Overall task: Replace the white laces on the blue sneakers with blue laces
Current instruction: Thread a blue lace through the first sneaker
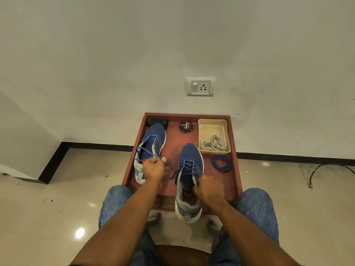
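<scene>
Two blue sneakers stand on a red-brown tray. The right sneaker has a blue lace threaded through its eyelets. My right hand grips this sneaker at its collar. My left hand pinches the loose ends of that blue lace and holds them out to the left, over the heel of the left sneaker. The left sneaker has no lace in its eyelets. A coiled spare blue lace lies on the tray at the right. White laces lie in a beige tub.
A round tin of shoe polish and a black brush sit at the tray's far edge. A wall with a socket rises right behind the tray. My knees in jeans flank the tray's near edge. A black cable lies on the floor at right.
</scene>
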